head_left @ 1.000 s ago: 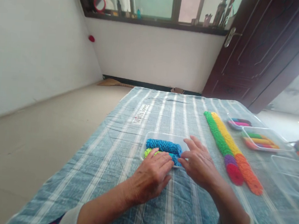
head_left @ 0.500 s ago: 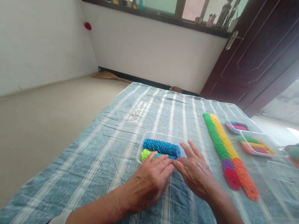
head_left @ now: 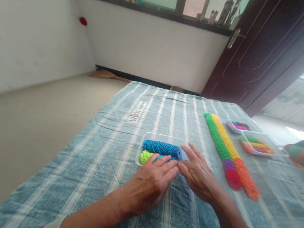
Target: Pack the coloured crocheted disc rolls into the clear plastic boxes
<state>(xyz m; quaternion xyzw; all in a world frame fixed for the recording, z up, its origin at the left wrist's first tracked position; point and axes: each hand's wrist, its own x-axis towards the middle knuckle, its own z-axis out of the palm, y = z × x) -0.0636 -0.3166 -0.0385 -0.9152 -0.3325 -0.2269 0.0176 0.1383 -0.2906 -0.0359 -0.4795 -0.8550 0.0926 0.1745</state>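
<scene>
A clear plastic box [head_left: 138, 155] sits on the cloth in front of me. Along its far side lies a blue roll with a bumpy, braided-looking surface [head_left: 161, 147]. A second bumpy roll, lime green [head_left: 145, 157] turning to blue, lies nearer to me, largely under my fingers. My left hand [head_left: 155, 180] is laid over this nearer roll, fingers together and bent across it. At the box's right end is my right hand [head_left: 198, 173], fingers apart, its thumb and forefinger close to the roll's end and to my left fingertips. What the thumb touches is partly hidden.
To the right lie a green, purple and red strip [head_left: 218, 141] and a yellow and orange strip [head_left: 231, 147]. Beyond them stand clear boxes [head_left: 261, 153] with coloured rolls inside. A transparent container [head_left: 286, 179] is near the right edge. Another person's arm [head_left: 302, 157] reaches in there.
The view has shifted slightly, so everything sits a little further left and higher. Both hands keep nearly the same place over the box and rolls.
</scene>
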